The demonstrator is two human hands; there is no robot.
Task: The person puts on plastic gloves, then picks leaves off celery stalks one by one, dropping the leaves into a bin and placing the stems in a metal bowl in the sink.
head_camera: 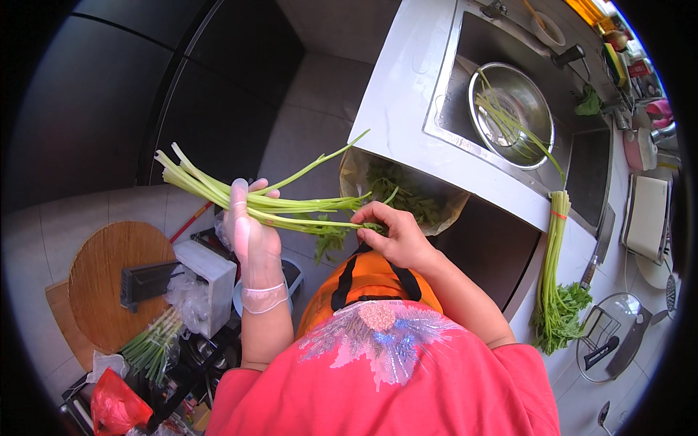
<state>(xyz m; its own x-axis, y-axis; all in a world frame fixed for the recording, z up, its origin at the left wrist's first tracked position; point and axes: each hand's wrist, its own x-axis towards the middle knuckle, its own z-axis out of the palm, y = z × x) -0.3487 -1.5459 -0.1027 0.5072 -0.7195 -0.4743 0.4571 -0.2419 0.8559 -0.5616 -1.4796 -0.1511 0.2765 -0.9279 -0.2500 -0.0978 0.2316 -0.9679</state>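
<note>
My left hand (pixel 252 234), in a clear plastic glove, is closed around a loose bunch of green celery stalks (pixel 305 205). Their pale cut ends point to the left, and one thin stalk angles up and away from the others. With bare fingertips, my right hand (pixel 402 231) pinches the leafy end of one stalk, partly hiding the leaf. Other celery leaves (pixel 330 241) hang below the stalks. Just beyond my right hand, a bag (pixel 353 166) holding celery leaves (pixel 406 191) sits against the counter front.
A metal basin (pixel 526 90) with thin stalks stands in the sink (pixel 455 103). On the counter (pixel 398 103) lie a banded celery bunch (pixel 551 261), a knife (pixel 602 240) and a glass lid (pixel 602 332). At left are a round wooden board (pixel 103 272) and green onions (pixel 155 340).
</note>
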